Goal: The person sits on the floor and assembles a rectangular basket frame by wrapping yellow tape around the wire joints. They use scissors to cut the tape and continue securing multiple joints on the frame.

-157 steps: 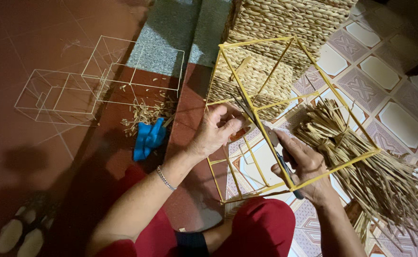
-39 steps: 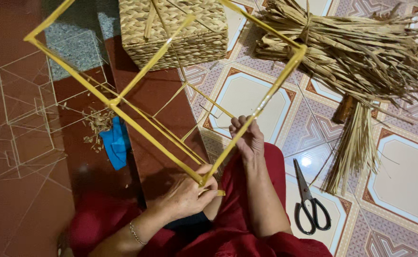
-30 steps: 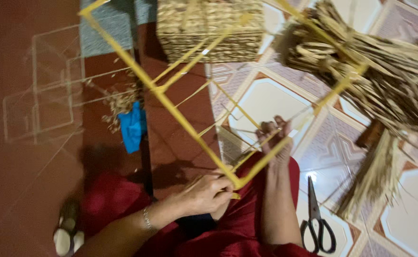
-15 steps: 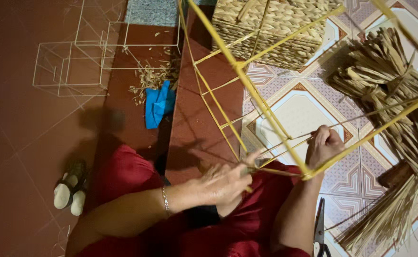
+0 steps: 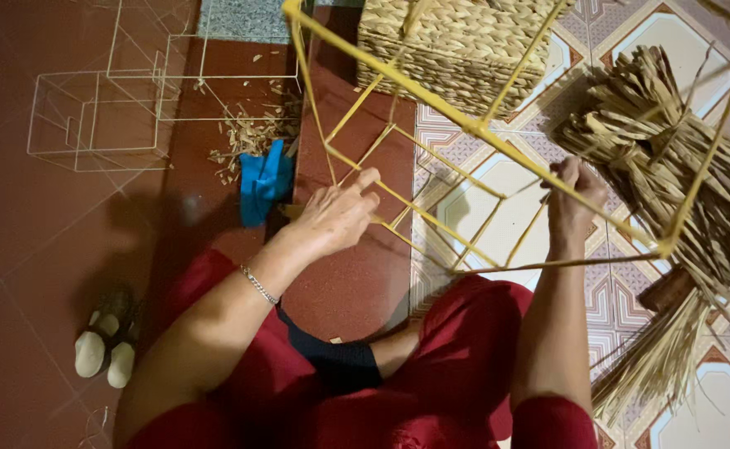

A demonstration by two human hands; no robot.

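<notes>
While raised, both hands grip yellow frame

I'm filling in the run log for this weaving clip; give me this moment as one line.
left hand: on yellow frame bar | right hand: gripping frame bar | nearby: straw bundle, woven basket, blue cloth
</notes>
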